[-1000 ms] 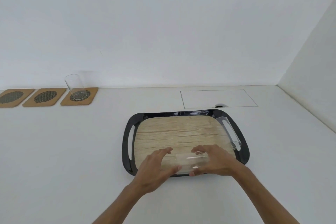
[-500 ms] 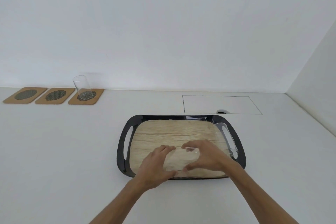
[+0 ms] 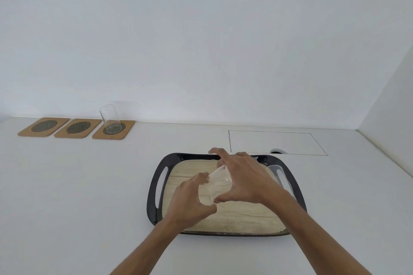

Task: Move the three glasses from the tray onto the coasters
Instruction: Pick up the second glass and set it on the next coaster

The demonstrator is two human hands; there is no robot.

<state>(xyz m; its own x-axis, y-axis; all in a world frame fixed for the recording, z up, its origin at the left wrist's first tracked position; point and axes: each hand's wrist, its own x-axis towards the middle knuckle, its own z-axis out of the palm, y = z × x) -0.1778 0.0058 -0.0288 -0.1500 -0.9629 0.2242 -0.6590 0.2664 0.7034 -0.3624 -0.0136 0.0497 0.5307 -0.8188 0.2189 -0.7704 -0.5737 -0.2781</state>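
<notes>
R hand (image 3: 248,178) hiding tray glass (image 3: 280,177)

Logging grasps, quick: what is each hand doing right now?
Left hand: closed around the tilted glass.
Right hand: also gripping that glass.

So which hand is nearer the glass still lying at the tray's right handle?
Right. The right hand sits just left of that glass; the left hand is farther left, across the held glass.

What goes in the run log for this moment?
phase: second glass pickup | both hands: left hand and right hand hold tilted glass over tray | placed: one glass on right coaster | remaining: glass at tray's right handle
</notes>
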